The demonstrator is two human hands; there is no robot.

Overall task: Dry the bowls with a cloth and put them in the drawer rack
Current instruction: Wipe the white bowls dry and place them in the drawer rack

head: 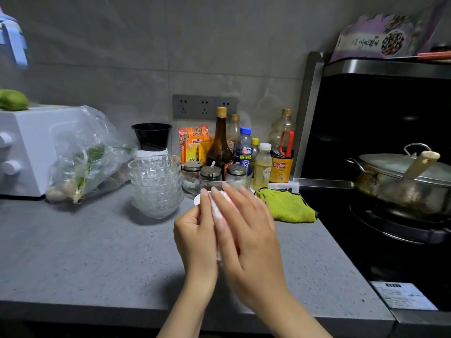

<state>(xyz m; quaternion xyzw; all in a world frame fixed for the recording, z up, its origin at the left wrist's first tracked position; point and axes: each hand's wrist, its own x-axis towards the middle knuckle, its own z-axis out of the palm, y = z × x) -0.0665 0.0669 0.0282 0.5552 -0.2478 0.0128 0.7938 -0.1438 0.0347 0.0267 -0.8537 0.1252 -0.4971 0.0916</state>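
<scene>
Grey speckled tabletop (85, 252) carries a stack of glass bowls (156, 186) just beside the hands. The left hand (195, 232) curls its grip round a pale cloth (219, 211); the right hand (246, 230) presses flat against it, fingers straight.

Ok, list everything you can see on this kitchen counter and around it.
glass bowls: one stack, clear, on the grey worktop left of the hands
green cloth: one, yellow-green, worktop edge by the stove
bottles: about six, mixed colours, against the wall
lidded jars: three, clear with metal lids, before the bottles
orange packet: one, behind the jars
black tub: one, behind the bowls
plastic bag: one, clear, greens inside, beside the appliance
white appliance: one, far left, green fruit on top
pan: one, steel, lidded, on the stove
wall sockets: one grey strip, above the bottles
purple package: one, top right
white-pink cloth: one, between the hands
left hand: grips the cloth
right hand: straight fingers press the cloth
</scene>
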